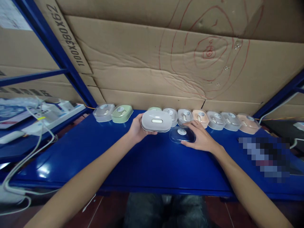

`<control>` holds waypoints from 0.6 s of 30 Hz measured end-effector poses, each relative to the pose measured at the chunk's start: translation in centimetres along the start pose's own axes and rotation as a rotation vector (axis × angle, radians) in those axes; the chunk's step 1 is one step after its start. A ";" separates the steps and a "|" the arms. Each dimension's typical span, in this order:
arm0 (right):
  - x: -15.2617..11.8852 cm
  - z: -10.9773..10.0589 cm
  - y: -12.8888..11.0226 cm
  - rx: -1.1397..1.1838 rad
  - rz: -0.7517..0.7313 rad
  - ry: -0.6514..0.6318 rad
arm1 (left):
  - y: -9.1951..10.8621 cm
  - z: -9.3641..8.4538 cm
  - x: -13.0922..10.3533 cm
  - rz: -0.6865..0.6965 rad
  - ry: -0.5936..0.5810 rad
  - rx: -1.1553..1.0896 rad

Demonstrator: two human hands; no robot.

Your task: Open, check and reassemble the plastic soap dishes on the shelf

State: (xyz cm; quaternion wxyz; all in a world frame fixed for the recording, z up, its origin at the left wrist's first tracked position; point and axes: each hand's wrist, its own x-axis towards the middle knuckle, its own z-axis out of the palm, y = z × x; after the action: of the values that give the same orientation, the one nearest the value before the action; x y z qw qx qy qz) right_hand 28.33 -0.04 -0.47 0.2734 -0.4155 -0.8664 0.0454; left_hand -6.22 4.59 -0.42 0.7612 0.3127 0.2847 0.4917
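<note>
My left hand (140, 128) grips a pale grey oval box (156, 119) with a small white oblong piece on its top, held above the blue table. In my right hand (196, 136) is a clear plastic cover (175, 135) with a round white label, its fingers round the right end. The cover is beside the grey box, slightly lower and to its right. Behind both hands stands a row of similar boxes under clear covers, among them a green one (122, 113), a peach one (200, 117) and a grey one (215, 119).
A cardboard wall (142, 63) with red drawn rings rises behind the blue table (142, 167). Blue metal posts (78, 88) frame it. White cables (40, 142) and electronics lie at the left. A pixelated patch (263, 158) hides something at the right.
</note>
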 end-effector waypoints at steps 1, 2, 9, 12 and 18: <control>0.1 -0.1 -0.4 0.020 0.010 0.048 | -0.4 0.2 -0.1 -0.019 -0.028 0.001; 0.1 0.0 -0.8 0.043 0.018 0.097 | -0.8 0.4 -0.3 -0.040 -0.060 0.003; 0.3 1.6 -3.3 0.153 -0.050 0.171 | -3.1 3.1 -1.6 -0.132 -0.315 0.069; 0.3 2.2 -3.9 0.203 -0.059 0.198 | -3.5 4.2 -2.3 -0.128 -0.383 0.144; 0.5 1.9 -4.2 0.303 0.021 0.291 | -3.4 5.4 -3.4 0.101 -0.352 0.338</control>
State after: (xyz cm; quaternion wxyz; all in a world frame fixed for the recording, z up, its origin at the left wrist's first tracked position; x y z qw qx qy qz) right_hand 24.24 -2.12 -0.58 0.4547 -0.3807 -0.7965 0.1176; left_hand -1.46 -0.71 0.88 0.7105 0.5303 0.2099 0.4123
